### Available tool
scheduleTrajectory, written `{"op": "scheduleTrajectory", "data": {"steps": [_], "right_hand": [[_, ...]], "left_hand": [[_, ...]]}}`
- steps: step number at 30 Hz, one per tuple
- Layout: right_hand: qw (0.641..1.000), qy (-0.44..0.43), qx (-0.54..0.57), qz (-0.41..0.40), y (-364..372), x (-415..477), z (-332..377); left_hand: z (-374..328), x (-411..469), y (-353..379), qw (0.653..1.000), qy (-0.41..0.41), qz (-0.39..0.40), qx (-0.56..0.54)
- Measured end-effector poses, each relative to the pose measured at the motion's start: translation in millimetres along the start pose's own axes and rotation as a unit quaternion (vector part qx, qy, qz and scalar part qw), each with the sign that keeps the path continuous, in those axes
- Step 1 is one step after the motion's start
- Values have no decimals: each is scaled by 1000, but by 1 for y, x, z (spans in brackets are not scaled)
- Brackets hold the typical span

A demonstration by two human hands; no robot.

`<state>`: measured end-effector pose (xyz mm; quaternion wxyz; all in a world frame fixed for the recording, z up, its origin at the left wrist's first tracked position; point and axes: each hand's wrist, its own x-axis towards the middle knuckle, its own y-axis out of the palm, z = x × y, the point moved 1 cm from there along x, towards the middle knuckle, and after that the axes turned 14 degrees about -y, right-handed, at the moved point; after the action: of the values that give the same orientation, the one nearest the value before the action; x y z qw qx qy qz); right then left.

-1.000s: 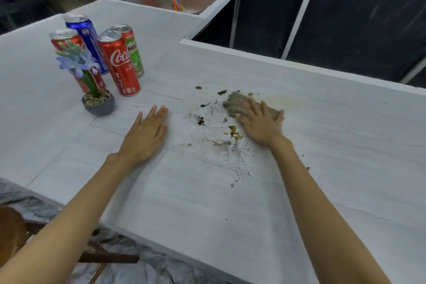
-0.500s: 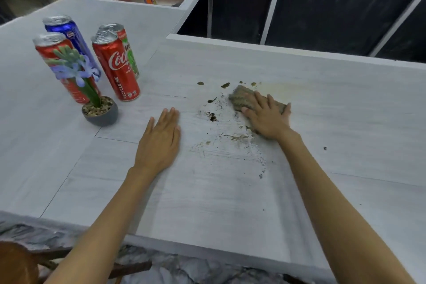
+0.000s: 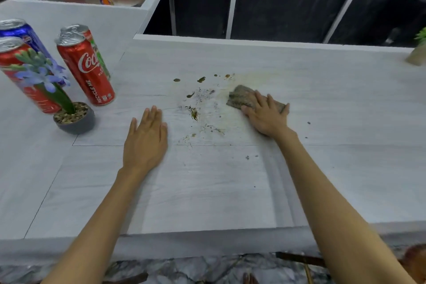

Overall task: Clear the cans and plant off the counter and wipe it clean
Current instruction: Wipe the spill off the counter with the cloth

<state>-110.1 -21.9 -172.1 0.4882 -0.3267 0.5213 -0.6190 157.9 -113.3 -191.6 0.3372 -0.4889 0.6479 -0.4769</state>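
right hand (image 3: 267, 117) pressed flat on cloth (image 3: 242, 97), fingers straight | left hand (image 3: 145, 143) laid flat on worktop (image 3: 207, 191), nothing held | cans (image 3: 88, 74), plant (image 3: 75, 120) grouped far left | crumbs (image 3: 198, 108) scattered between hands

4 upright cans (image 3: 86, 69) beside potted plant (image 3: 75, 119) on soiled counter (image 3: 207, 191).

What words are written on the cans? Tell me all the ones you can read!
"Coc": white script on the front red can; the rest is turned out of sight.
"RECYCLE ME": down the side of the same can.
Too blurred to read: the lettering on the green can behind it, the blue can and the left red can.
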Motion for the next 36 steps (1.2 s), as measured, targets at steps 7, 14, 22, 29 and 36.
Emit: {"op": "scheduleTrajectory", "data": {"steps": [7,14,22,29,36], "right_hand": [[986,-160,-36,-1,25,-83,54],[999,39,4,-6,3,-29,12],[988,-150,-41,-17,35,-105,69],[1000,13,6,-25,6,-61,-8],[990,-135,-37,-20,32,-74,73]], "left_hand": [[1,-1,-2,1000,5,7,-10],[0,0,0,1000,6,7,-5],[1,-3,-4,1000,16,16,-12],[0,-6,-1,999,47,4,-2],[-5,-9,-1,1000,6,24,9]]}}
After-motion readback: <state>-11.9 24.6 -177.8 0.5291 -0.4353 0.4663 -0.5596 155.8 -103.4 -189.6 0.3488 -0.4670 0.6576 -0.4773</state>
